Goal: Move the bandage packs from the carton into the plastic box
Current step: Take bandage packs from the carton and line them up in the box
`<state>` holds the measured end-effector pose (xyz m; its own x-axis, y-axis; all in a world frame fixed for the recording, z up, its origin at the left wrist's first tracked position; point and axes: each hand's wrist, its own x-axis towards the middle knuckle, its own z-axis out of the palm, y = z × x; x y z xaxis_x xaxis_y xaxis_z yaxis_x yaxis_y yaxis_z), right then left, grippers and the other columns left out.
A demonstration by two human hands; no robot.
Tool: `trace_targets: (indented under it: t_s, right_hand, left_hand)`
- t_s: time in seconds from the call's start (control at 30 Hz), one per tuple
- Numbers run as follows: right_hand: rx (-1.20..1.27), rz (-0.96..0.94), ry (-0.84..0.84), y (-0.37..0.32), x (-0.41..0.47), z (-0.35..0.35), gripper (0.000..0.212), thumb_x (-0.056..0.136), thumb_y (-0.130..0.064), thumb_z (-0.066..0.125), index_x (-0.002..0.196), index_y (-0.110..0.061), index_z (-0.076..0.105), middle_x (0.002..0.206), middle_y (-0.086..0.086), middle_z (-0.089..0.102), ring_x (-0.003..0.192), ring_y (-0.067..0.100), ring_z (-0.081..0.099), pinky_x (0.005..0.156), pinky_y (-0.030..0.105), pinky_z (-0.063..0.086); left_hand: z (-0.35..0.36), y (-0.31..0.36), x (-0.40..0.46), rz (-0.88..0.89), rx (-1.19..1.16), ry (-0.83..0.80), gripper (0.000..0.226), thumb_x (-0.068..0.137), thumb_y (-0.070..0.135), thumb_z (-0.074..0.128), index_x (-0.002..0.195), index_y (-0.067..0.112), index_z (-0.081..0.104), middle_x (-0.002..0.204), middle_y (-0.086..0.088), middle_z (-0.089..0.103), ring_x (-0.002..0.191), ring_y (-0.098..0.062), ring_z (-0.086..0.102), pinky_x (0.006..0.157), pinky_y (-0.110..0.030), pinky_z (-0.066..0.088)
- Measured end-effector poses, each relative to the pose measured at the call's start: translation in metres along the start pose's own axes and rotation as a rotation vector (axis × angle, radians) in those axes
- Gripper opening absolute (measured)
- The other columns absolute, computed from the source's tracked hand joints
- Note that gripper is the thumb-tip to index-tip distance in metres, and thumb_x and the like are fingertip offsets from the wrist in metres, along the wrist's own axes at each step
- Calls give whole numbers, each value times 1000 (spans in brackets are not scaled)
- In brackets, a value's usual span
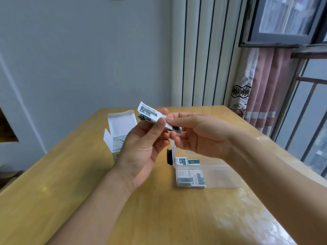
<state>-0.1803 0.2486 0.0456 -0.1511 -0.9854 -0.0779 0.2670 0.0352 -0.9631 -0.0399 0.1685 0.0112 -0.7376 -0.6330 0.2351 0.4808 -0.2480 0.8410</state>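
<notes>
Both forearms reach in over the table (74,174). Left hand (141,152) pinches a small stack of bandage packs (150,115) up in the air; right hand (200,133) nips the stack's far end. More packs (191,177) lie below in the clear plastic box (221,174), others in the open carton (118,131) to the left.

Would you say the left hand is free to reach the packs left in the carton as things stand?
Probably not yet: the left hand grips a bundle of bandage packs, which the right hand also pinches. The carton stands open just beyond it, so the path looks clear.
</notes>
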Motion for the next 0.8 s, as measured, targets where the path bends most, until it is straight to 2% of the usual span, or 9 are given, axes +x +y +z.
trace_targets:
  t_s: [0.07,0.17,0.27,0.33,0.4,0.53,0.7,0.8]
  right_hand:
    - [-179,4,7,-5,-5,-2,16,94,-17,64,107,-8,67,85,8,68,70,15,66,63,23,58]
    - [-663,-144,124,-19,-15,-9,35,88,-34,65,118,-17,66,103,4,73,90,21,73,78,33,62]
    - [-871,-319,70,-31,-23,-7,37,97,-26,59,134,-29,59,120,-1,67,101,20,70,84,42,61]
    - [-1024,-351,6,-32,-26,-4,38,100,-20,55,137,-28,58,121,-7,68,100,14,70,81,40,61]
    - [-1179,-373,-16,-34,-28,-1,32,102,-17,54,132,-23,63,115,-10,72,98,10,70,81,40,61]
    - [-1239,-364,-2,-38,-32,-3,29,101,-17,54,127,-23,67,112,-8,74,93,8,72,82,38,61]
    - [-1288,-387,70,-34,-26,-8,37,101,-9,54,134,-24,61,121,-13,70,108,2,68,89,29,59]
    - [-1184,-421,144,-33,-21,-13,33,94,-5,65,125,-16,68,110,-5,75,100,4,71,88,24,58]
  left_hand:
    - [0,2,0,-18,16,-9,29,71,28,70,98,18,78,79,2,70,66,-8,60,62,-16,54]
    - [-1,7,-3,-149,119,-99,29,67,38,71,88,21,81,93,1,74,82,-13,63,64,-21,53]
    - [-2,10,-8,-337,193,-271,36,70,42,69,94,17,80,106,-7,74,93,-24,71,64,-28,60]
    - [0,9,-12,-414,183,-360,40,76,44,64,96,13,80,106,-12,74,99,-29,72,64,-32,63]
    - [1,9,-13,-457,150,-370,41,81,45,60,97,12,80,100,-14,74,101,-31,73,62,-31,63]
    - [-2,9,-10,-504,40,-308,48,84,46,56,104,9,79,88,-10,69,98,-31,73,48,-26,60]
    - [-1,4,-7,-469,-15,-262,47,85,43,57,111,10,77,102,-14,67,90,-26,73,59,-28,63]
    - [0,3,-5,-420,13,-244,49,86,44,56,113,8,75,99,-12,71,86,-20,72,62,-25,62]
